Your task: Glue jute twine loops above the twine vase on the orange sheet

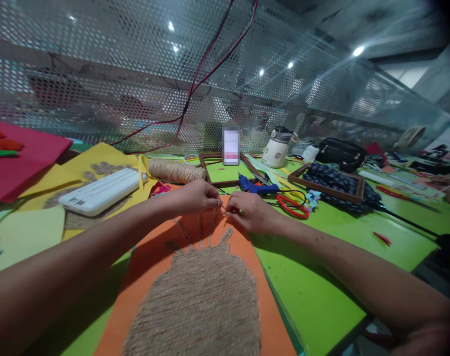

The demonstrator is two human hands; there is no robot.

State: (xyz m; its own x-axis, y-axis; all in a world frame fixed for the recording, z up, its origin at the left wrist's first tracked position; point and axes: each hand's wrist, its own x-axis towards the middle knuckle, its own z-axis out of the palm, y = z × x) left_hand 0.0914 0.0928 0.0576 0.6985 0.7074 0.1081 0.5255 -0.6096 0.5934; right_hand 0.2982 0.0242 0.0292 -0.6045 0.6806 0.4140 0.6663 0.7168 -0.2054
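An orange sheet (243, 251) lies in front of me, bearing a large rounded shape of jute twine laid in close rows (198, 301). Thin twine strands (200, 232) and a small twine loop (227, 236) rise from its top edge. Over the far end of the sheet, my left hand (198, 197) is closed, thumb and fingers pinched together. My right hand (249, 210) pinches close beside it, fingers curled. Between the fingertips a thin bit of twine shows, mostly hidden by the fingers. A roll of twine (176, 170) lies just behind my left hand.
Beyond my right hand are a blue glue gun (256, 186), red-handled scissors (293, 206) and a wooden frame (326, 185). A phone (231, 146) and a bottle (276, 148) stand at the back. A white power bank (102, 192) lies on yellow sheets (71, 178) at left.
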